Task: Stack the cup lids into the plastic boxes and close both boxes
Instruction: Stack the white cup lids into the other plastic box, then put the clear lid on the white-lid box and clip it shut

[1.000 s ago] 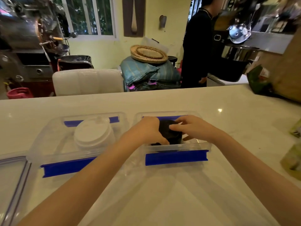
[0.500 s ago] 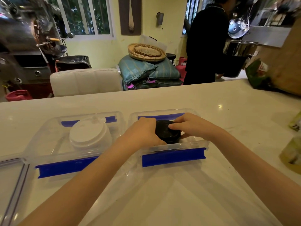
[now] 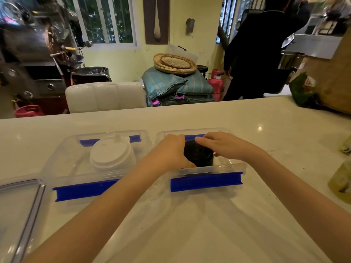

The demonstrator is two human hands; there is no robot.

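Both hands grip lid stack, frame centre.
Left hand (image 3: 171,151) and right hand (image 3: 226,146) curl around the black round plastic lid stack (image 3: 199,154) inside the right clear plastic box (image 3: 224,168).

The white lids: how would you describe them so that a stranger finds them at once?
On the pale counter stand two clear boxes with blue clips. The white lids are stacked in the left box, untouched; the other stack is black and held by both hands.

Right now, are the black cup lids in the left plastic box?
No, the black lids sit in the right box; the left box holds white lids.
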